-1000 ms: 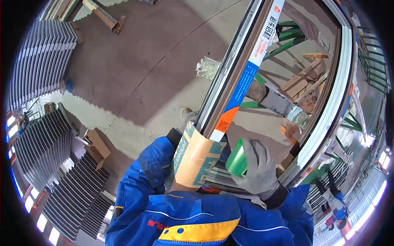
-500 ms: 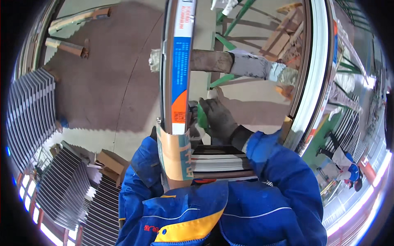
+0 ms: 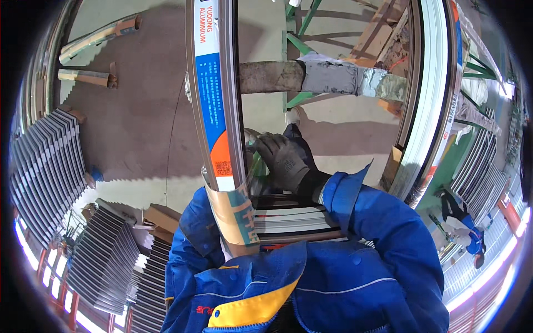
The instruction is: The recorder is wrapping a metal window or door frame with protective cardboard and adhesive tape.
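A tall aluminium frame stands before me, its left profile (image 3: 230, 111) covered by a white, blue and orange printed film and wrapped with brown tape (image 3: 232, 216) at the lower corner. Through the frame opening, my right hand (image 3: 286, 161) in a dark grey glove presses by the inner side of that profile. Its fingers are curled around a green, partly see-through piece (image 3: 257, 167) whose kind I cannot make out. My left arm (image 3: 197, 227) reaches behind the left profile. Only a bit of grey glove shows by the right fingertips, so the left fingers are mostly hidden.
A padded grey support bar (image 3: 330, 76) crosses behind the frame. The frame's right profile (image 3: 436, 83) is white and brown. Green metal stands (image 3: 302, 41) are beyond. Stacked profiles (image 3: 47, 172) lie at left, near a cardboard box (image 3: 162, 217). Another person (image 3: 472, 236) is far right.
The view has shifted, so the left profile appears further left. My right hand has come closer to that profile, and its fingers now cover more of the green piece.
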`<state>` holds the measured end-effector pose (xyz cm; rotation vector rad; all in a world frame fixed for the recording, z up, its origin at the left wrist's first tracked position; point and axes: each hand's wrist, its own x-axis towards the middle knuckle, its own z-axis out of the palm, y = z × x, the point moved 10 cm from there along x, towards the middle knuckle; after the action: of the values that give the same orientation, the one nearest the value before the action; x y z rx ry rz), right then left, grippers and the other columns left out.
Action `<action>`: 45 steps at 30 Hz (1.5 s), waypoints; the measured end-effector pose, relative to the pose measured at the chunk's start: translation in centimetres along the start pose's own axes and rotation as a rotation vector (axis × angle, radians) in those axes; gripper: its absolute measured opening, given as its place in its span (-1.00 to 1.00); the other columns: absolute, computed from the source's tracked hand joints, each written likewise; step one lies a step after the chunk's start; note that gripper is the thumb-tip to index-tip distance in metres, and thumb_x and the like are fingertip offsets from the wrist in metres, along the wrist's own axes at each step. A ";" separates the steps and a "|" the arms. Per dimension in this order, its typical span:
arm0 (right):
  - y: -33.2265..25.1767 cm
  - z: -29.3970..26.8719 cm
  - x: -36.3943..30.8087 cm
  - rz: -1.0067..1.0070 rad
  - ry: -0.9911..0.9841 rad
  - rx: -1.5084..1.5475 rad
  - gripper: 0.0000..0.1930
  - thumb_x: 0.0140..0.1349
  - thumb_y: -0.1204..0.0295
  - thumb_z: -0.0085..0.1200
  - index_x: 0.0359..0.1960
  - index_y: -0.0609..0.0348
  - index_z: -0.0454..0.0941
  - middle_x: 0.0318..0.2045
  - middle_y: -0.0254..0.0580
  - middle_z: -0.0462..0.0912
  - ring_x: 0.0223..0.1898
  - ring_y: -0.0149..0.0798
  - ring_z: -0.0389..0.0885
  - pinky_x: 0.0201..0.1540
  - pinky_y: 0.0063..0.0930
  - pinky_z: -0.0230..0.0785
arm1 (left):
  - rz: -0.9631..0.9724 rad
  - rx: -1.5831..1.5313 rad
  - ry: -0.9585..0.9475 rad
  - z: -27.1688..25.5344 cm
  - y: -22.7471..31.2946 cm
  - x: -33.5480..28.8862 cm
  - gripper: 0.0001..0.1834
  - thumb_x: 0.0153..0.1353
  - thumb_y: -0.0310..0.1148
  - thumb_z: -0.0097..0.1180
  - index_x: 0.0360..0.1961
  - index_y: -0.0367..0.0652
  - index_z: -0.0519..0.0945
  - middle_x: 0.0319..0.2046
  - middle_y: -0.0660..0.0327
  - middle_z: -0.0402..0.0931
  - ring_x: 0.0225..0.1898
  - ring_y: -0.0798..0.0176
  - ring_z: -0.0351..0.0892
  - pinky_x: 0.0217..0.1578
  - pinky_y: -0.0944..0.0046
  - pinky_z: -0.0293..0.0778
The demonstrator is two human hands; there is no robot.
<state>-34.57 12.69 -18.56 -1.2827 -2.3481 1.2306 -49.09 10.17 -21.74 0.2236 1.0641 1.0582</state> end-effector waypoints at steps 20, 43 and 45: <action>0.5 -1.3 5.7 0.083 -0.268 0.605 -0.69 0.33 0.26 0.24 -0.07 0.25 0.73 -0.09 0.15 0.70 0.00 0.07 0.65 0.13 -0.13 0.47 | 0.115 0.385 0.177 4.1 0.7 6.8 -0.57 0.42 -0.37 0.19 0.23 -0.35 0.53 -0.01 0.07 0.64 -0.08 0.23 0.68 -0.08 0.27 0.65; 0.8 1.3 5.2 -0.138 -0.249 0.028 -0.78 0.28 0.28 0.11 -0.21 -0.03 0.80 -0.21 0.00 0.73 -0.10 0.09 0.69 -0.01 -0.06 0.58 | -0.051 0.245 0.010 -7.4 8.0 -1.0 -0.36 0.27 -0.16 0.32 0.27 -0.29 0.46 0.05 0.08 0.64 0.04 0.17 0.66 0.03 0.13 0.61; 1.0 2.0 4.8 -0.305 -0.190 -0.028 -0.79 0.26 0.33 0.13 -0.18 -0.04 0.80 -0.19 -0.04 0.74 -0.09 0.06 0.70 0.00 -0.06 0.58 | -0.013 0.112 0.058 -6.0 10.0 -3.5 -0.24 0.20 -0.07 0.35 0.31 -0.29 0.43 0.04 0.05 0.64 0.02 0.10 0.67 -0.01 0.04 0.66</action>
<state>-37.88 15.51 -21.60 -0.8024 -2.5787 1.2701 -60.13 10.70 -16.59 0.2773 1.1769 0.9990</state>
